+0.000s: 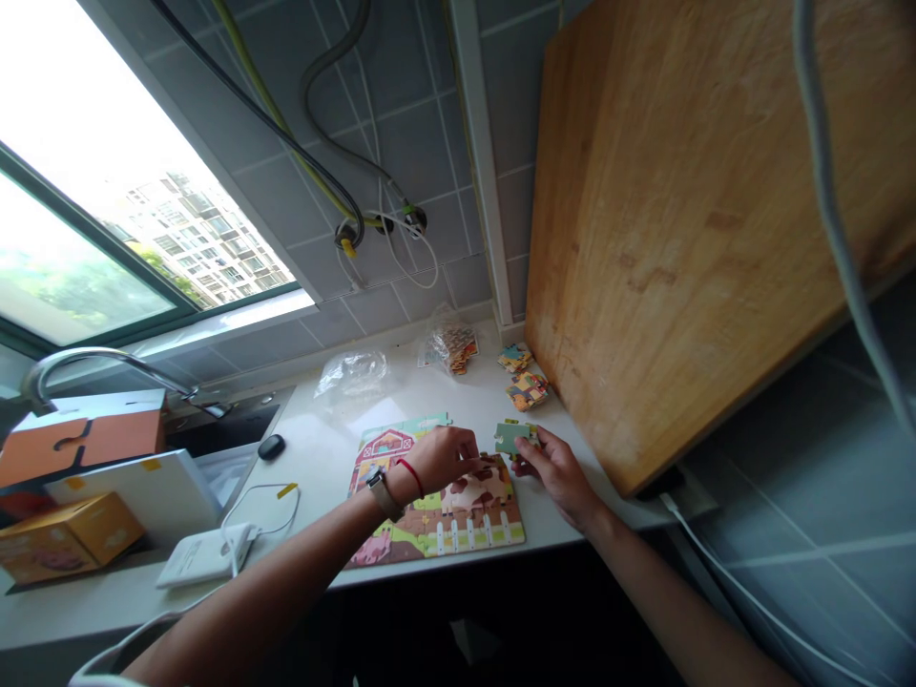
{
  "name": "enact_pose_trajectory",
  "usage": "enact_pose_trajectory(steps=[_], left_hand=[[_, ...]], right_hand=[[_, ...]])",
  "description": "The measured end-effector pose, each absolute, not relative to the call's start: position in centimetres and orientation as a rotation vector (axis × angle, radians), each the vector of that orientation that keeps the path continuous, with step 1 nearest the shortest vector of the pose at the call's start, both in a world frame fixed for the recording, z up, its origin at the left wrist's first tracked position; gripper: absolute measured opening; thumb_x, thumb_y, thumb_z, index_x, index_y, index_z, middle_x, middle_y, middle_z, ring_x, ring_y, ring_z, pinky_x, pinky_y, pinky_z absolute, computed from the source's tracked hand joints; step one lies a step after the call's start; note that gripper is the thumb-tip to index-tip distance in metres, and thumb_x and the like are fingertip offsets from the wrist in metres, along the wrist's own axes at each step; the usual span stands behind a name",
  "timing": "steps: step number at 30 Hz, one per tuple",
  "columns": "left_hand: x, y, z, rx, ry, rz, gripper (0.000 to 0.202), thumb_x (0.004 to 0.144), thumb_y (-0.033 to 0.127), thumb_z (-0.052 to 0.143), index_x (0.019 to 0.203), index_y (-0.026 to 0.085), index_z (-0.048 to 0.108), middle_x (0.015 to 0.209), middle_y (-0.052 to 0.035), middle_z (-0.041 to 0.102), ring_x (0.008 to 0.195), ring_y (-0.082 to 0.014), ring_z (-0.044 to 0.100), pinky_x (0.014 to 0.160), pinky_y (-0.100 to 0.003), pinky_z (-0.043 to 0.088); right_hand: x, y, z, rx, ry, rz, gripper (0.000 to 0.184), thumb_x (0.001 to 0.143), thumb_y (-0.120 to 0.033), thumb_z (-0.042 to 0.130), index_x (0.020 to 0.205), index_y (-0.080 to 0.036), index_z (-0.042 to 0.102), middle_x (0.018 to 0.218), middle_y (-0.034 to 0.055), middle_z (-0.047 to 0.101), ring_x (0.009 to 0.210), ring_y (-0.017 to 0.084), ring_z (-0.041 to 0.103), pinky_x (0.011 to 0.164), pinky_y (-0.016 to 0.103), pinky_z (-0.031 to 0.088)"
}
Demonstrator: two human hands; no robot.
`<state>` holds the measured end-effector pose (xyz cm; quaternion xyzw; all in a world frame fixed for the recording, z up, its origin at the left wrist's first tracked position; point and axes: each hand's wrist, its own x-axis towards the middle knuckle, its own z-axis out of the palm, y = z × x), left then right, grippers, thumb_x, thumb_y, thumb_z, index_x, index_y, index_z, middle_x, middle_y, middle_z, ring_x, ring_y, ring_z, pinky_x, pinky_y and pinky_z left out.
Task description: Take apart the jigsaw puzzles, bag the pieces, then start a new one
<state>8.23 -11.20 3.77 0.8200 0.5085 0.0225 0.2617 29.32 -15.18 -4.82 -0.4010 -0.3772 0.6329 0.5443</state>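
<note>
A partly assembled farm jigsaw puzzle (458,537) lies on the white counter, with a red barn, a brown-and-white cow, a pink pig and a white fence. My left hand (442,460), wearing a watch and a red string at the wrist, is over its upper right part. Its fingers curl down together at the cow's back; whatever is between the fingertips is hidden. To the right of the puzzle, my right hand (556,468) pinches a few puzzle pieces (511,438), a pale green one uppermost, between thumb and fingers.
Two piles of loose pieces (528,390) lie beside a leaning wooden board (679,219). Behind the puzzle are a clear bag with pieces (452,345) and crumpled plastic (352,374). Boxes (78,444), a sink (247,434), a white device (204,555) and its cable are at left.
</note>
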Motion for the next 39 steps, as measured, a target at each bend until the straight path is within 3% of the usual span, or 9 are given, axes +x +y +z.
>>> enact_pose_trajectory(steps=[6, 12, 19, 27, 39], left_hand=[[8.0, -12.5, 3.5, 2.308, 1.394, 0.062, 0.02, 0.092, 0.036, 0.072, 0.08, 0.02, 0.07, 0.078, -0.001, 0.074, 0.072, -0.0166, 0.066, 0.065, -0.026, 0.044], [8.1, -14.0, 3.1, 2.468, 1.374, 0.028, 0.007, 0.093, 0.026, 0.069, 0.091, 0.022, 0.074, 0.093, -0.0037, 0.073, 0.081, -0.0187, 0.067, 0.068, -0.026, 0.044], [7.6, -12.5, 3.5, 2.261, 1.35, 0.186, 0.02, 0.094, 0.039, 0.071, 0.085, 0.021, 0.077, 0.082, -0.0014, 0.076, 0.073, -0.0154, 0.067, 0.069, -0.024, 0.047], [6.8, -10.0, 3.3, 2.037, 1.35, 0.23, 0.014, 0.087, 0.029, 0.073, 0.09, 0.018, 0.08, 0.08, -0.0029, 0.079, 0.07, -0.0153, 0.07, 0.066, -0.023, 0.051], [7.8, -9.9, 6.0, 1.743, 1.266, 0.305, 0.028, 0.082, 0.038, 0.077, 0.092, 0.013, 0.079, 0.073, -0.0059, 0.077, 0.063, -0.0152, 0.07, 0.06, -0.024, 0.054]], right_hand=[[29.3, -15.1, -5.0, -0.971, -0.838, 1.482, 0.044, 0.078, -0.059, 0.083, 0.095, -0.022, 0.067, 0.085, 0.0006, 0.07, 0.071, 0.015, 0.064, 0.067, 0.029, 0.058], [29.2, -15.1, -5.2, -0.997, -0.88, 1.476, 0.046, 0.078, -0.061, 0.082, 0.095, -0.021, 0.067, 0.088, 0.0017, 0.071, 0.072, 0.016, 0.066, 0.068, 0.031, 0.059], [29.2, -15.1, -5.0, -0.99, -0.876, 1.471, 0.048, 0.077, -0.062, 0.082, 0.096, -0.021, 0.066, 0.086, 0.0014, 0.071, 0.071, 0.016, 0.066, 0.067, 0.031, 0.058], [29.3, -15.2, -4.9, -0.996, -0.889, 1.46, 0.048, 0.077, -0.063, 0.081, 0.097, -0.021, 0.066, 0.089, 0.0024, 0.072, 0.071, 0.017, 0.066, 0.068, 0.031, 0.058], [29.1, -15.4, -4.4, -0.932, -1.065, 1.486, 0.047, 0.083, -0.068, 0.074, 0.095, -0.023, 0.07, 0.087, 0.0033, 0.073, 0.076, 0.021, 0.067, 0.065, 0.031, 0.055]])
